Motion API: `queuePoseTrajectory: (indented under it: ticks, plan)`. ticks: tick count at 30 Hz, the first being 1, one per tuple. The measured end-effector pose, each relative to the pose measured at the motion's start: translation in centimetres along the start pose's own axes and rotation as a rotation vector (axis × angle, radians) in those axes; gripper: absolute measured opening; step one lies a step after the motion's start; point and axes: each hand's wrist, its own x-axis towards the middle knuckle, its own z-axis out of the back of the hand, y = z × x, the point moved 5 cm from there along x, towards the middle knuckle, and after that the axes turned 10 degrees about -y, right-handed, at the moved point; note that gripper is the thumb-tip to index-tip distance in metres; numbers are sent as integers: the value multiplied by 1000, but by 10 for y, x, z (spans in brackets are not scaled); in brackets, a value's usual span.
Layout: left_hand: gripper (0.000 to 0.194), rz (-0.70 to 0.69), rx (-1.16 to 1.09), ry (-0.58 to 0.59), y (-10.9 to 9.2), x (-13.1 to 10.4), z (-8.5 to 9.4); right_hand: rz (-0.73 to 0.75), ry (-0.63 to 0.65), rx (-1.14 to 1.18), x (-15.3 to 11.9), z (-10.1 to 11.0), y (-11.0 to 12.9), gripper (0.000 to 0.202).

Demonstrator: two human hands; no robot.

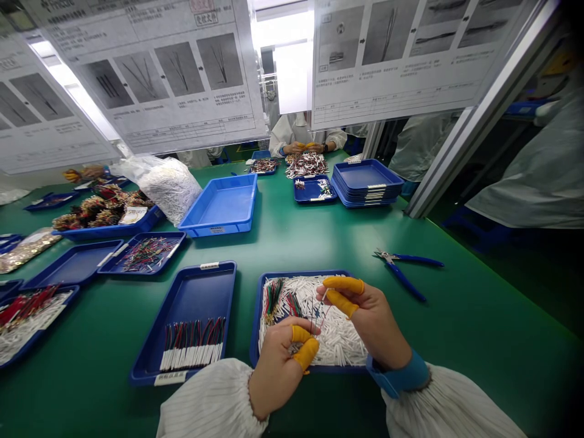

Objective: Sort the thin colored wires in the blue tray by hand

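My left hand (pixel 278 359), in yellow finger cots, pinches a few thin wires (pixel 323 317) whose ends fan upward. Close to their tips, my right hand (pixel 376 319) is closed in a pinch on a small white tube (pixel 325 294). Both hands are over a blue tray (pixel 256 328) filled with short white tubes (pixel 342 340). Bundles of red, green and black wires (pixel 274 298) lie at that tray's left. Beside it, a longer blue tray (pixel 196 289) holds a row of wires with white sleeves (pixel 191 359).
Blue-handled cutters (pixel 404 271) lie open at the right. Farther back stand a light blue bin (pixel 219 204), stacked trays (pixel 367 176) and a bag of white pieces (pixel 166 185). A co-worker (pixel 305 137) sits opposite. Instruction sheets (pixel 173 115) hang above; a metal post (pixel 456 143) rises right.
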Motion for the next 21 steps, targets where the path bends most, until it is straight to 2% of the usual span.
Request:
queuePoseTrajectory:
  ticks: [6, 15, 21]
  plan:
    - [12, -8, 9, -3, 0, -1, 0, -30, -9, 26, 0, 1, -3, 12]
    - [12, -17, 1, -4, 1, 0, 0, 29, -27, 8, -1, -2, 2, 10]
    - [12, -14, 3, 6, 1, -1, -1, 2, -34, 16, -1, -2, 3, 11]
